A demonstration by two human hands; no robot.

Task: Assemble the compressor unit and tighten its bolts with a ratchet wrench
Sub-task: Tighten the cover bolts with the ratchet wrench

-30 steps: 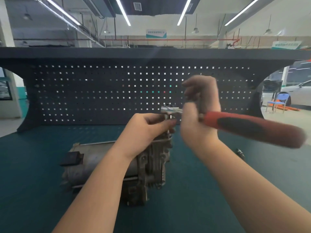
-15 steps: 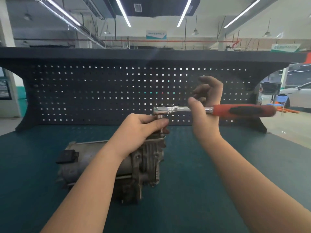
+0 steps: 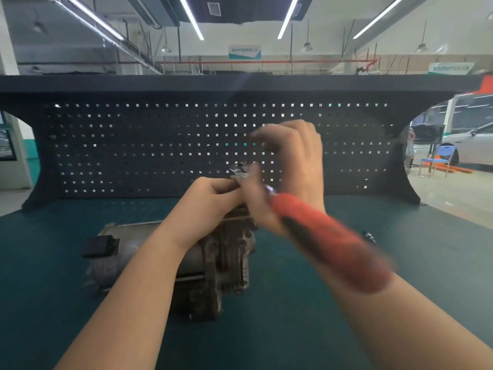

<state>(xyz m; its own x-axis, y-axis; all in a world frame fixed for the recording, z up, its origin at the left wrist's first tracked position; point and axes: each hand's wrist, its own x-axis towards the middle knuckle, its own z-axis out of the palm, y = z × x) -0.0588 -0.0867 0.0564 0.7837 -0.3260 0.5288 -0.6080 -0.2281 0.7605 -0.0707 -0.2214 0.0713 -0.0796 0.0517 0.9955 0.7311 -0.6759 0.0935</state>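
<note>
1. The ratchet wrench [image 3: 314,233] no longer lies level as it did half a second ago; its red handle now swings down and toward the camera, right of the compressor unit [image 3: 213,263], and shows motion blur.
2. The right hand [image 3: 288,166] sits lower and closer to the left hand [image 3: 210,198] than before, with its thumb near the wrench head.
3. The view has shifted slightly, so the compressor unit appears further left than one second ago.

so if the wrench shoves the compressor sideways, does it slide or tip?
Probably stays put: the compressor looks like a heavy cast-metal block lying lengthwise on the green mat, which likely grips. The left hand on its top should also resist tipping.
</note>
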